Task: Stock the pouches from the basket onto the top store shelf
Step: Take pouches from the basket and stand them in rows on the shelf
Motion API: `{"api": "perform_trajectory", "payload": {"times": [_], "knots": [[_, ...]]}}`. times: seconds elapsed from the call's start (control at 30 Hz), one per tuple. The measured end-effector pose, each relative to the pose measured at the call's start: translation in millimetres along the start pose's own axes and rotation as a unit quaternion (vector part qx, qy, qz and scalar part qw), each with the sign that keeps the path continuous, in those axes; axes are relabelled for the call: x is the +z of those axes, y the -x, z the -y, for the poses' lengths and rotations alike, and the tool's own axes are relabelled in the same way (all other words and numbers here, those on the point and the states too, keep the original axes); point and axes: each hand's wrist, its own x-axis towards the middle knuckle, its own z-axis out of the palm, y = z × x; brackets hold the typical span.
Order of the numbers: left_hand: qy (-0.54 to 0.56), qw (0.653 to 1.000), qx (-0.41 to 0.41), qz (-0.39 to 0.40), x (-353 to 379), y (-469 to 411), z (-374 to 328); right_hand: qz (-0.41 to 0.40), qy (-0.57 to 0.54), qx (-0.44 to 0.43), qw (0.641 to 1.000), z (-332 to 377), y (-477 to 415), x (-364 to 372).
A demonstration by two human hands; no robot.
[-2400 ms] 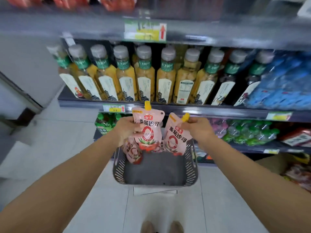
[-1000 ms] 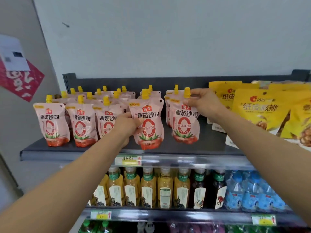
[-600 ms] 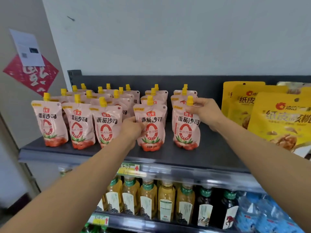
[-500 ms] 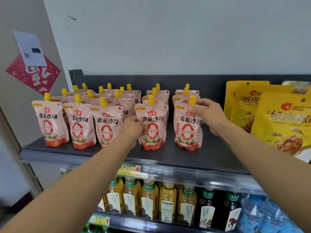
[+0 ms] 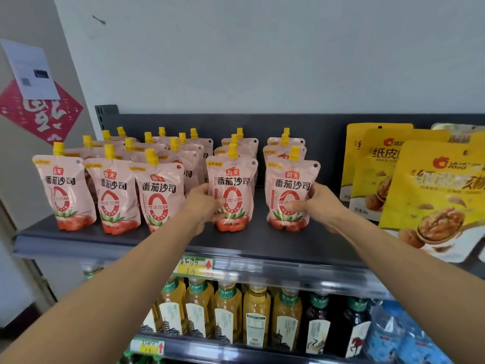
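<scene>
our left hand curls round the left pouch, our right hand round the right pouch, both upright on the top shelf, set back from its front edge. bare shelf shows between them. further pouch rows stand behind; yellow bags crowd just beyond our right hand.

Pink, yellow-capped pouches; dark-grey shelf

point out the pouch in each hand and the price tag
left-hand pouch [image 5: 233, 199], head view, middle of its front
right-hand pouch [image 5: 291, 185], head view, black lettering
price tag [image 5: 194, 266], head view, yellow face
</scene>
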Motion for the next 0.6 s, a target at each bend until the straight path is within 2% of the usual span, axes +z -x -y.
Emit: {"api": "perform_trajectory", "payload": {"times": [0.6], "knots": [[-0.009,0.999,0.010,-0.047,7,-32,2,-0.008,-0.006,-0.004,1.000,-4,-30,8]]}}
